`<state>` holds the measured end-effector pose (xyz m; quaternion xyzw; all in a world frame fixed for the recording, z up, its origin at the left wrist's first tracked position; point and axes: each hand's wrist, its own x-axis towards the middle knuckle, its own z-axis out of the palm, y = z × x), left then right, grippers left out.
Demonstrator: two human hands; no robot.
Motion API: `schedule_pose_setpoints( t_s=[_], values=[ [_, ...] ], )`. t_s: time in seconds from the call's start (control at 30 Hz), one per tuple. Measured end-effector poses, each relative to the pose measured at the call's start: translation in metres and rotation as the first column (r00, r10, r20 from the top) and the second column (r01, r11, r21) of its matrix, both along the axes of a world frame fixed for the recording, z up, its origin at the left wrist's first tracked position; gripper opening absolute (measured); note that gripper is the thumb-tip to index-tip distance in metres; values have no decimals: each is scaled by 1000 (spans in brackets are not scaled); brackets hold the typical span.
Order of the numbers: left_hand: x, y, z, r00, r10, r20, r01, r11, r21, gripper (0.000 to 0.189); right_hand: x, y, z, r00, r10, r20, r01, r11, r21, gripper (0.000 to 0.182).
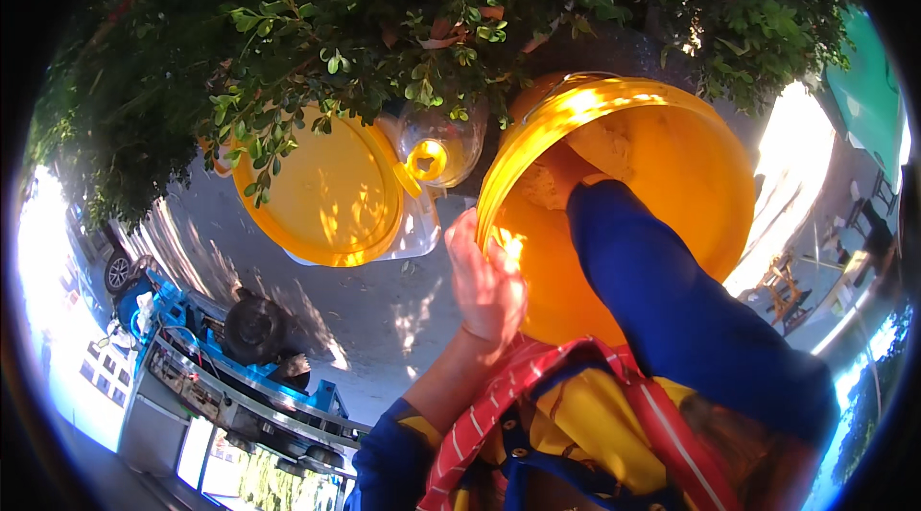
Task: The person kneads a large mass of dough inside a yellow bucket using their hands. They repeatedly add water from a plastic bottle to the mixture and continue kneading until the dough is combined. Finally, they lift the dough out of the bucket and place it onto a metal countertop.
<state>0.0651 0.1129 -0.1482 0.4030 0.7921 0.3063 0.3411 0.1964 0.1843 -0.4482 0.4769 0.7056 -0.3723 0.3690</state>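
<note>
A large orange-yellow plastic bucket [691,151] with a wire handle tilts towards me, its mouth open. My left hand [489,288] grips the near left of its rim. My right arm, in a blue sleeve, reaches deep inside; of my right hand [565,169] only a part near the wrist shows, beside a pale, crumbly mass [540,187] at the bottom. The fingers are hidden. Left of the bucket lies a round yellow lid [324,187] on a translucent container [421,227]. A clear plastic bottle [460,144] with a yellow ring stands between lid and bucket.
A leafy green bush [360,29] overhangs the bucket and lid from the far side. At lower left stands a wheeled blue metal frame [245,367] with a metal-edged counter. A wooden stool [781,288] and other furniture are at the right, near a green sheet [863,86].
</note>
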Motion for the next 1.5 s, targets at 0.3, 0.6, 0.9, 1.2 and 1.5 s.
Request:
schedule_pose_setpoints(
  t_s=[0.3,0.6,0.9,1.2,1.5],
  values=[
    [12,5,8,733,379,564,-362,920,-148,34,82,1,-34,977,-212,-6,209,955,213,33],
    [2,-3,15,640,503,580,-417,862,-287,37,92,74,63,919,-171,-355,299,889,347,42],
    [3,-10,-7,797,364,482,-315,931,-182,40,54,55,5,847,525,81,-528,849,17,50],
    [-3,4,10,967,5,-254,5,999,40,39,131,41,163,683,-631,-367,452,760,-466,45],
    [0,14,2,985,-8,-170,13,1000,28,46,56,-30,236,916,302,-264,-278,952,125,27]
  ],
)
